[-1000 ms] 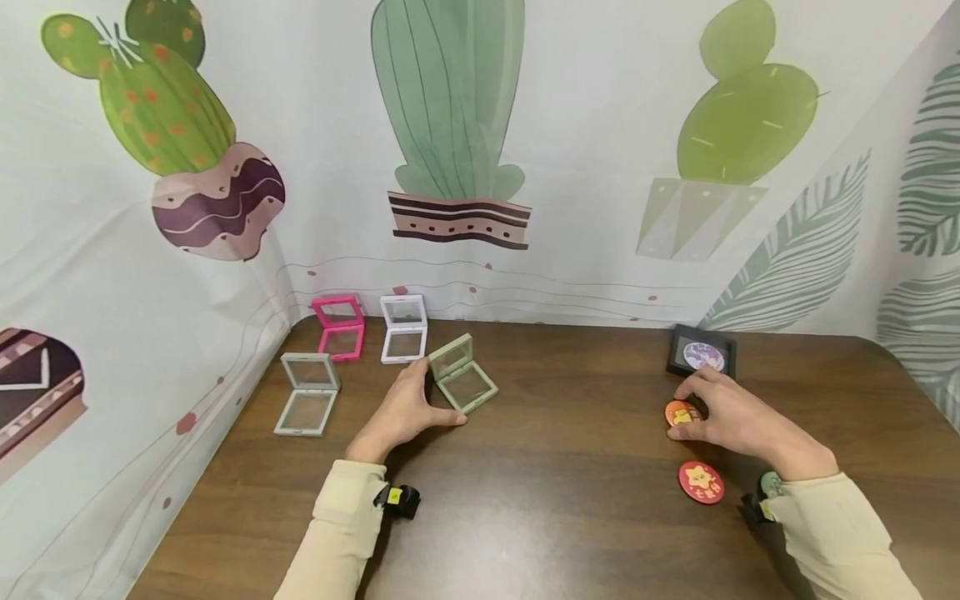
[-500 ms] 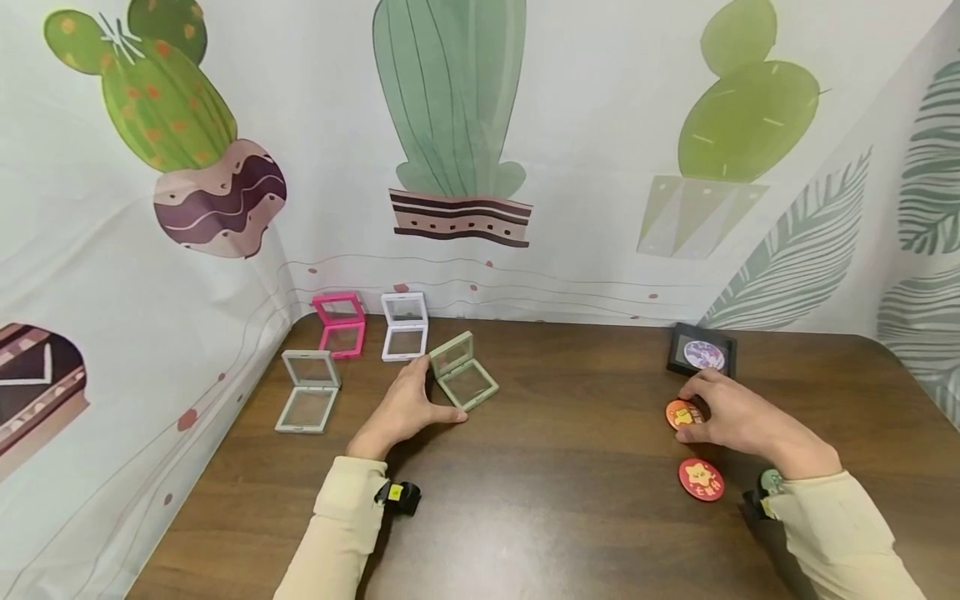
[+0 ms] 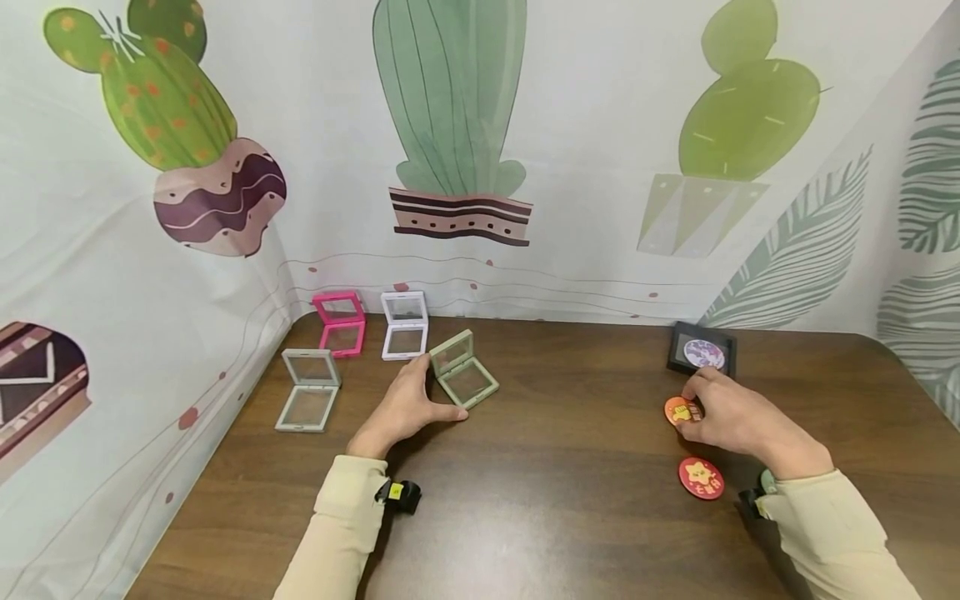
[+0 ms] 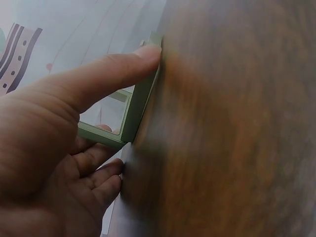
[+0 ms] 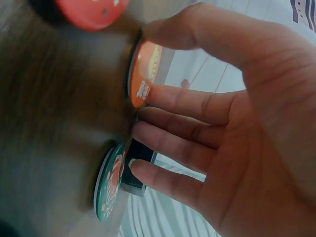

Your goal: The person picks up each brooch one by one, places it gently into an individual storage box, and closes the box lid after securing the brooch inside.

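My left hand point(image 3: 401, 408) holds the pale green hinged display frame point(image 3: 467, 383), its lid raised. The thumb lies along the frame's near edge and the fingers are behind the lid; the left wrist view shows the thumb tip on the green rim point(image 4: 140, 98). At the right, my right hand point(image 3: 731, 421) pinches an orange round badge point(image 3: 677, 411) at its edge between thumb and index finger. The other fingers stretch past it. A red badge point(image 3: 701, 478) lies nearer, and a green badge point(image 5: 109, 182) shows below the fingers in the right wrist view.
Pink point(image 3: 341, 325), white point(image 3: 405, 325) and grey point(image 3: 309, 392) hinged frames stand open at the left. A black display case point(image 3: 701, 348) with a purple round piece sits behind my right hand. A cactus-print cloth point(image 3: 585, 250) hangs along the table's point(image 3: 555, 467) back edge.
My right thumb and index finger have drawn closer together on the orange badge, and the hand has shifted very slightly. The left hand and green frame have stayed in place.
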A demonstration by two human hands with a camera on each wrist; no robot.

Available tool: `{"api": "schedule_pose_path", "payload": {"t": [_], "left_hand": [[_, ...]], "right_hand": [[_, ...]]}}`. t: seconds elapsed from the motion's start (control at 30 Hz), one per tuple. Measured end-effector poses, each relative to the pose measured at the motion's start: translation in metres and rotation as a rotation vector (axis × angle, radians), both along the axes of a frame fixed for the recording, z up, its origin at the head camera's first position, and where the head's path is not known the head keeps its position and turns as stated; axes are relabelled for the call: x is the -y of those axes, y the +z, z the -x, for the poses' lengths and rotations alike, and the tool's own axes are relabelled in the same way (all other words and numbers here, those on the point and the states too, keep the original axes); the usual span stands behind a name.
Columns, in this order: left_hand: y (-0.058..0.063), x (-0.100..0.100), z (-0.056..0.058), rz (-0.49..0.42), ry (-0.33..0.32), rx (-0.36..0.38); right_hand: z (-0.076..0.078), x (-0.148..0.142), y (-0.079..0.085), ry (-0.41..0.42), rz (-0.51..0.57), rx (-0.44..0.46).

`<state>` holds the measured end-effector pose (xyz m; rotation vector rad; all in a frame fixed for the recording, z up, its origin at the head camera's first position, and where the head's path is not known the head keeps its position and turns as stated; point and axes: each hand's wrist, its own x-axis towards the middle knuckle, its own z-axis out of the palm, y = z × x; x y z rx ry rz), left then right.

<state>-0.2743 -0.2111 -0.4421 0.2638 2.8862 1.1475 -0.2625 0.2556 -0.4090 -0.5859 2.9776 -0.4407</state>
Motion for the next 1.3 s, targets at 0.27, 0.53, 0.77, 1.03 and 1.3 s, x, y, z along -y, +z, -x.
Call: {"api": "schedule_pose_path", "payload": {"t": [0.27,0.53,0.77,1.03,1.3], "left_hand": [[0.0010,-0.0008,-0.0005,0.001,0.006,0.006],[0.0002,0.0005,-0.0010,0.001,0.007,0.013],[0.0006,-0.0017,-0.0013,-0.005,0.000,0.006],[0.0024,-0.0040,-0.0017,-0.002,0.008,0.007],[0.0028,-0.0041,-0.0014,-0.001,0.003,0.003]], "right_hand": [[-0.0007,0.0010,-0.0003,-0.007,0.014,-0.005],[0.0007,0.0020,-0.0026,-0.015,0.033,-0.005],[-0.0005,0.0033,-0.0048,-0.024,0.059,-0.025],[-0.0001,0.0042,-0.0064,-0.039,0.085,-0.031],[0.0018,0.0070,-0.0060,-0.043,0.101,-0.042]]}}
